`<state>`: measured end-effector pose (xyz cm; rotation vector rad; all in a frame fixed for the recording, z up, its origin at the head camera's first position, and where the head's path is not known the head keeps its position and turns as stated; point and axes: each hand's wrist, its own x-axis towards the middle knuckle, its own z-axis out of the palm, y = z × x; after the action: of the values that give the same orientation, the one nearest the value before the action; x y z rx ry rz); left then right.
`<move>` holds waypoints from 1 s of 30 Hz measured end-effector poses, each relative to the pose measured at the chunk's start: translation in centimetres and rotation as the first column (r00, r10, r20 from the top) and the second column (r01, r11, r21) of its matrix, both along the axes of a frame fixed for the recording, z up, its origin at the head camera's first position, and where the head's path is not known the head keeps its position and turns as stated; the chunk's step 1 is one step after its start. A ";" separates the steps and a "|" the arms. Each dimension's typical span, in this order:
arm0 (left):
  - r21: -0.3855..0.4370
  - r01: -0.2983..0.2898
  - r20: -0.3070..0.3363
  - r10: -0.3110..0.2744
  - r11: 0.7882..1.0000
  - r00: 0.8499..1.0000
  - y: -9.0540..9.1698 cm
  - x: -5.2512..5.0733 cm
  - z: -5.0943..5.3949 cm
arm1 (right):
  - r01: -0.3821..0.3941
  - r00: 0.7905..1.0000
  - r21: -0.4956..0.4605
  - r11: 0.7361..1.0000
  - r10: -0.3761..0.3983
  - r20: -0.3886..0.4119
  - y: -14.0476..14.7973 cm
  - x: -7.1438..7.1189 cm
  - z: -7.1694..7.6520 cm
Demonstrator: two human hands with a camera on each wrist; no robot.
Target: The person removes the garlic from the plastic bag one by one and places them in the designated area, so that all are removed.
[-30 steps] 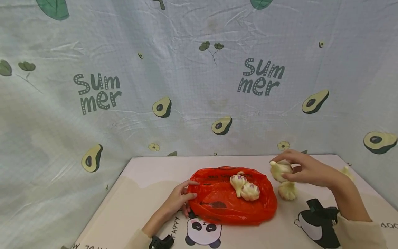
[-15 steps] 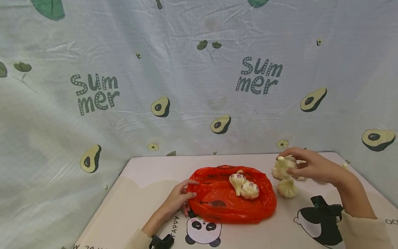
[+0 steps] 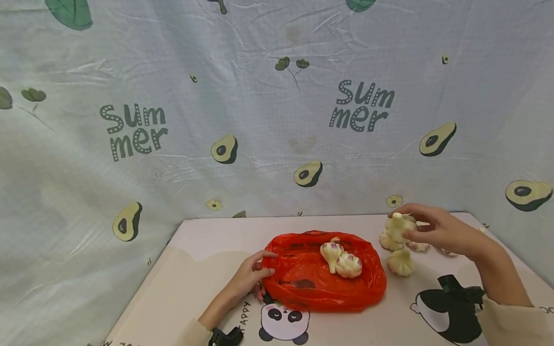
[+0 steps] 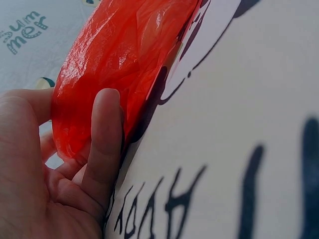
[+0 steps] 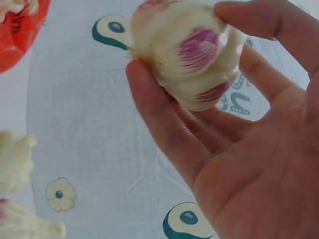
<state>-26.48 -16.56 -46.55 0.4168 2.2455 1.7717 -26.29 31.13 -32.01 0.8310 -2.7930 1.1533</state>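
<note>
My right hand point(image 3: 437, 230) holds a garlic bulb point(image 3: 399, 227) between thumb and fingers. In the right wrist view the bulb point(image 5: 192, 52) shows purple streaks, and it is away from the other bulbs. Below it lie another garlic bulb point(image 3: 389, 241) and one nearer to me point(image 3: 401, 263). Mid-table sits a red plastic bag point(image 3: 298, 274) spread open, with two garlic bulbs point(image 3: 340, 259) on it. My left hand point(image 3: 244, 276) grips the bag's left edge. The left wrist view shows the red film point(image 4: 99, 64) between the fingers of that hand point(image 4: 75, 169).
More garlic bulbs point(image 3: 418, 246) lie behind the right hand, partly hidden by it. The table point(image 3: 207, 250) has a light cover with a printed panda point(image 3: 284, 323). Beyond its far edge hangs a printed curtain point(image 3: 259, 105).
My right hand has moved a little to the right with a garlic bulb, and a bulb beneath it now shows more. The left hand and the bag have stayed in place.
</note>
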 end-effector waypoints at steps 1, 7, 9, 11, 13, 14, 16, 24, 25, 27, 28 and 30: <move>-0.001 0.000 0.000 0.000 1.000 1.000 0.0 0.0 0.0 | 0.005 1.000 0.000 1.000 -0.005 -0.005 0.1 0.0 -0.1; -0.010 -0.008 -0.011 0.008 1.000 1.000 0.0 0.1 -0.1 | 0.046 0.998 0.037 0.998 -0.044 -0.052 1.3 0.2 -0.6; -0.008 -0.004 -0.012 0.004 1.000 1.000 0.0 0.1 -0.1 | 0.064 0.996 0.055 0.996 -0.060 -0.068 1.8 0.2 -0.7; -0.010 -0.004 -0.009 0.004 1.000 1.000 0.0 0.1 0.0 | 0.075 0.994 0.067 0.995 -0.070 -0.078 2.3 0.3 -0.8; -0.011 -0.007 -0.006 0.007 1.000 1.000 0.0 0.1 0.0 | 0.095 0.993 0.076 0.993 -0.089 -0.081 2.8 0.3 -1.0; -0.011 -0.009 -0.004 0.009 1.000 1.000 0.0 0.1 0.0 | 0.102 0.992 0.075 0.992 -0.096 -0.079 3.0 0.4 -1.1; -0.012 -0.010 -0.005 0.010 1.000 1.000 0.1 0.0 0.0 | 0.106 0.992 0.072 0.992 -0.101 -0.074 3.4 0.4 -1.3; -0.010 0.000 -0.006 0.000 1.000 1.000 0.1 0.0 -0.1 | 0.092 0.993 0.023 0.996 -0.090 -0.077 5.2 0.1 -2.2; -0.011 -0.002 -0.005 0.002 1.000 1.000 0.1 -0.1 -0.1 | 0.094 0.993 0.021 0.995 -0.092 -0.068 5.4 0.1 -2.3; -0.011 -0.006 -0.005 0.006 1.000 1.000 0.0 -0.1 -0.1 | 0.100 0.994 0.019 0.995 -0.099 -0.052 5.8 0.0 -2.5; -0.011 -0.007 -0.004 0.007 1.000 1.000 0.0 -0.1 -0.2 | 0.106 0.993 0.019 0.994 -0.105 -0.043 6.0 0.0 -2.6; -0.012 -0.006 -0.003 0.006 1.000 1.000 0.0 -0.1 -0.2 | 0.120 0.993 0.025 0.992 -0.120 -0.015 6.4 -0.1 -2.7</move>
<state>-26.61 -16.53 -46.78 0.4112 2.2606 1.7600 -26.36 37.53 -34.76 0.6594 -2.8085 1.0923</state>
